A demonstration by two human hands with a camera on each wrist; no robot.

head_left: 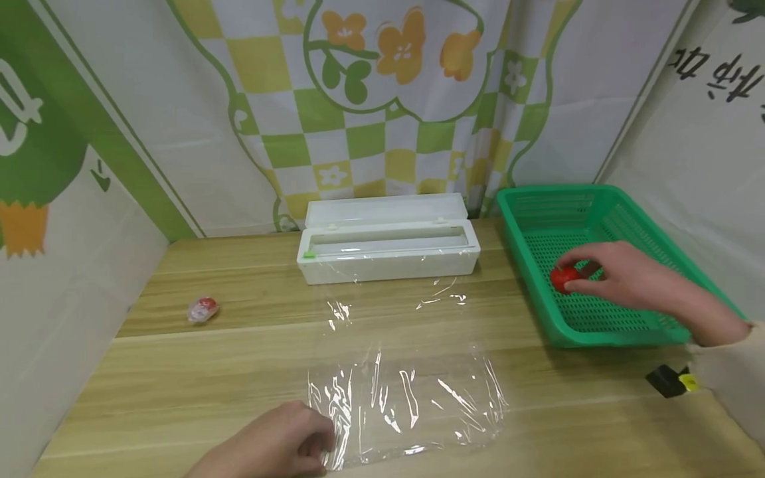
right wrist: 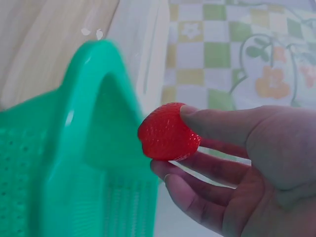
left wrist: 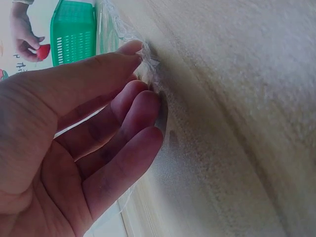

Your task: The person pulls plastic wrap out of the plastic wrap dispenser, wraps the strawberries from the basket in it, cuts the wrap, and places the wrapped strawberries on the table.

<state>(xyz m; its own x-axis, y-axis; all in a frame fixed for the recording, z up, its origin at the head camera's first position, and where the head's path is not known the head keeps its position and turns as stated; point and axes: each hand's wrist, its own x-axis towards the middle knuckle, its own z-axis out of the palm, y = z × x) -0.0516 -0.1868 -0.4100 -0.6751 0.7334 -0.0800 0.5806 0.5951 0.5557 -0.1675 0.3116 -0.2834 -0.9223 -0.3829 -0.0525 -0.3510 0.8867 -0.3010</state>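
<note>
A red strawberry (right wrist: 168, 132) is pinched between the thumb and fingers of my right hand (head_left: 621, 275), above the green basket (head_left: 564, 335). My left hand (head_left: 287, 438) pinches the near left corner of a clear plastic wrap sheet (head_left: 412, 398) between thumb and forefinger; in the left wrist view its other fingers (left wrist: 140, 111) curl loosely. The sheet stretches over the wooden table from the white wrap dispenser (head_left: 388, 267), whose lid stands raised at the back. A small green piece (head_left: 309, 254) sits at the dispenser's left end.
On the left of the table (head_left: 179, 392) lies a small red thing bundled in clear wrap (head_left: 203, 309). A black and yellow object (head_left: 669, 381) is near the right sleeve. Behind the table hangs a patterned curtain (head_left: 388, 146).
</note>
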